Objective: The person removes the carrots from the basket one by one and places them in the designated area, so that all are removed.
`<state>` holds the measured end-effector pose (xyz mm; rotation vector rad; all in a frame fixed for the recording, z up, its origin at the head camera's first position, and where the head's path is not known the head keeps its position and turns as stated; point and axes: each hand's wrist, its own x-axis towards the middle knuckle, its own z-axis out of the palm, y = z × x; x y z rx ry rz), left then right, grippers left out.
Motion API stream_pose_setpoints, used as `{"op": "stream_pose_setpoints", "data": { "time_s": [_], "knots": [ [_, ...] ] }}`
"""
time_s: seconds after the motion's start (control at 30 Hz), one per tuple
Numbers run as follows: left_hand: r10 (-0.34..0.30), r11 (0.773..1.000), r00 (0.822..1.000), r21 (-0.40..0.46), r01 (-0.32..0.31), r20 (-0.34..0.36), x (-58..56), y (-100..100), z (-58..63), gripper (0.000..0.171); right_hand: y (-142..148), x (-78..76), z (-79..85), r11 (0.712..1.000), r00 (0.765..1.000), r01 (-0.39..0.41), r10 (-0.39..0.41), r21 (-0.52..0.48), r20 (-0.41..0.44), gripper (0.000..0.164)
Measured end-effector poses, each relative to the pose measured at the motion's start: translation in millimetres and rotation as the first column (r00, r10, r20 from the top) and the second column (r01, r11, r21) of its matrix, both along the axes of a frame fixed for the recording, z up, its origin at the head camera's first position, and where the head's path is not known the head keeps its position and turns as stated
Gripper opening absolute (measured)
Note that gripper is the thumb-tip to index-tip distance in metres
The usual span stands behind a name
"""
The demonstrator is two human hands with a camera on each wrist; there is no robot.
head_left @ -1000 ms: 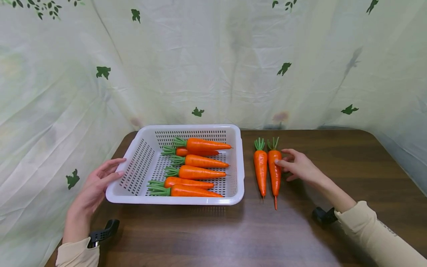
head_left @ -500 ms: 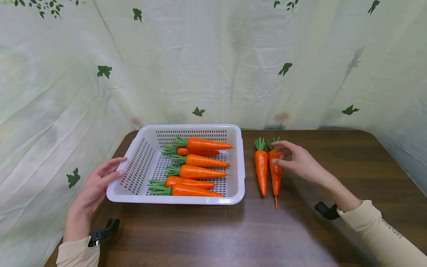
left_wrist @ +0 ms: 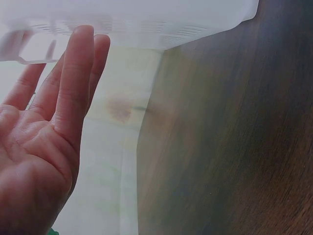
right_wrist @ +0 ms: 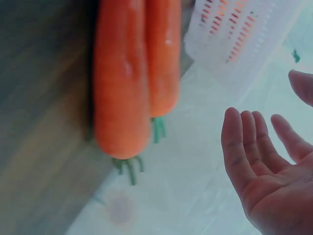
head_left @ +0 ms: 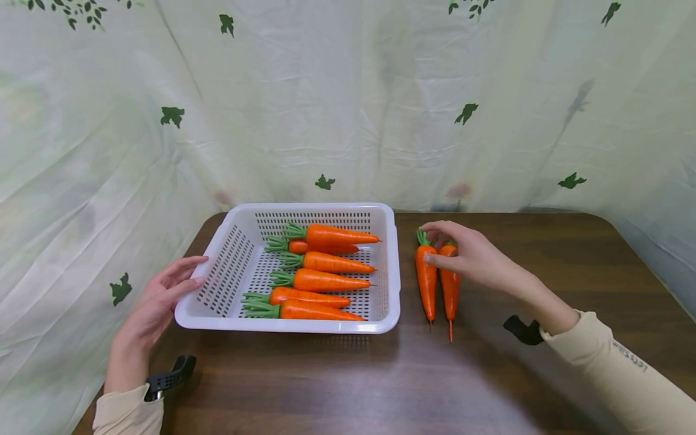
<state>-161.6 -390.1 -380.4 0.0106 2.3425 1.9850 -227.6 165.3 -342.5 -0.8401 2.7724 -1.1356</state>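
Note:
My left hand [head_left: 144,317] rests at the left end of a white plastic basket [head_left: 288,325]; its fingers [left_wrist: 73,88] look straight against the wall in the left wrist view. Several orange carrots with green stem stubs, one of them a carrot [head_left: 330,281] near the middle, lie crosswise in the basket. Two more carrots, a left one [head_left: 426,284] and a right one [head_left: 450,293], lie side by side on the table. Over their top ends hovers my right hand [head_left: 484,260], fingers loosely bent and holding nothing; it hides the right carrot's stems. The right wrist view shows the hand [right_wrist: 274,191] apart from both carrots.
The dark wooden table [head_left: 348,386] runs under everything. A pale curtain [head_left: 348,109] with leaf prints hangs behind its far edge and along the left. Black straps sit at both wrists, below beige sleeves [head_left: 603,368].
My right hand has moved left and slightly up, from beside the right carrot to over both loose carrots. My left hand and the basket have stayed in place.

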Motion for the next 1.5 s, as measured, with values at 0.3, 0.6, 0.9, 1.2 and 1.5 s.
{"op": "stream_pose_setpoints", "data": {
  "time_s": [0.3, 0.6, 0.9, 1.2, 1.5],
  "knots": [
    [0.014, 1.000, 1.000, -0.018, -0.013, 0.013, -0.4, 1, 0.5, 0.048, -30, -8.7, 25.1, 0.993, 0.993, -0.111, 0.112, 0.025, -0.032, 0.049],
    [0.005, 1.000, 1.000, 0.007, -0.005, 0.009, -1.5, 1, 0.0, 0.048, -61, -24.4, 36.3, 0.980, 0.979, -0.189, 0.193, 0.057, -0.068, 0.047],
    [0.003, 1.000, 1.000, 0.011, -0.003, 0.007, -1.8, 0, -1.4, 0.048, -89, -45.5, 24.9, 0.969, 0.967, -0.229, 0.238, 0.095, -0.088, 0.044],
    [0.020, 1.000, 1.000, -0.014, -0.019, 0.006, -0.8, 1, -1.3, 0.048, -113, -63.2, 21.8, 0.943, 0.952, -0.282, 0.297, 0.176, -0.068, 0.047],
    [-0.010, 1.000, 1.000, 0.024, 0.010, -0.002, -0.5, 1, -1.7, 0.048, -139, -82.8, 12.3, 0.924, 0.942, -0.319, 0.333, 0.211, -0.033, 0.047]
  ]
}}
